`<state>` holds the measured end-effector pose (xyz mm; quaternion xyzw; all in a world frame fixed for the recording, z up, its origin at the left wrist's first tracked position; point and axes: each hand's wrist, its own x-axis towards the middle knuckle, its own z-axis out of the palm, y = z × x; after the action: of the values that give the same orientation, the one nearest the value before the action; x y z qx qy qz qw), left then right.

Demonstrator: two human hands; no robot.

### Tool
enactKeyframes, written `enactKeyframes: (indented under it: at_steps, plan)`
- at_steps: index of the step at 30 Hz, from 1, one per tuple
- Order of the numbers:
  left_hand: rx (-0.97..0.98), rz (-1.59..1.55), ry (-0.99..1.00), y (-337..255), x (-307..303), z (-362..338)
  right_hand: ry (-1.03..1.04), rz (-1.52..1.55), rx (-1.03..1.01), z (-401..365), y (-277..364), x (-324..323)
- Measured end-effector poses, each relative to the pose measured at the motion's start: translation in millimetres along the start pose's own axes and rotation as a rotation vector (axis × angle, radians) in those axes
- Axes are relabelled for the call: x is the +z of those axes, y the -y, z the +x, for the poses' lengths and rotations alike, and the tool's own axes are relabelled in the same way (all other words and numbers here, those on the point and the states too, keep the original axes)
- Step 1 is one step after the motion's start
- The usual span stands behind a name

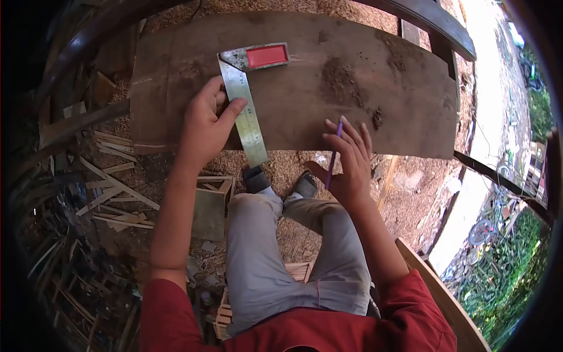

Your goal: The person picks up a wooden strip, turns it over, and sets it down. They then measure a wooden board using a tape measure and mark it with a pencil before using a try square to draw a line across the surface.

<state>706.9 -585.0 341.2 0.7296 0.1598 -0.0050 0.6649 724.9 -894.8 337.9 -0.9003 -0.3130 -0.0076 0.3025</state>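
Note:
A try square [246,108] with a metal blade and a red-inset handle lies on a brown wooden board [293,88]. Its handle is near the board's far side, and the blade's end sticks out past the near edge. My left hand [205,123] grips the blade at its middle, thumb on top and fingers curled at its left side. To the right, my right hand [352,164] holds a purple pencil [333,154] between thumb and fingers, above the board's near edge. The pencil is apart from the square.
Wood shavings [281,234] cover the ground. Loose wood strips [117,193] lie at the left beside a wooden box [209,214]. A dark beam [428,23] crosses behind the board at the upper right. A bicycle wheel [481,232] and plants are at the far right.

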Motion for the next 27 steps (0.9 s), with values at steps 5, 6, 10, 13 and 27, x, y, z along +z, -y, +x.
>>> enactKeyframes:
  at_steps: [5,6,10,13,27]
  plan:
    - [-0.020,0.019,0.043,-1.9,-17.6,12.5,-0.108,-0.025,-0.071,-2.3,-20.7,0.1]
    - [-0.010,0.032,0.038,-2.1,-20.2,13.3,-0.129,-0.035,-0.093,-3.3,-25.1,0.0]
    - [0.014,0.064,0.002,4.8,-19.5,10.4,-0.205,-0.084,-0.158,-13.0,-42.2,2.2]
    - [0.026,0.091,-0.057,8.0,-18.2,7.0,-0.261,-0.091,-0.166,-21.5,-52.3,3.9]
    - [0.161,0.348,-0.055,20.6,-24.2,6.0,-0.482,-0.287,-0.324,-42.1,-72.2,33.8]
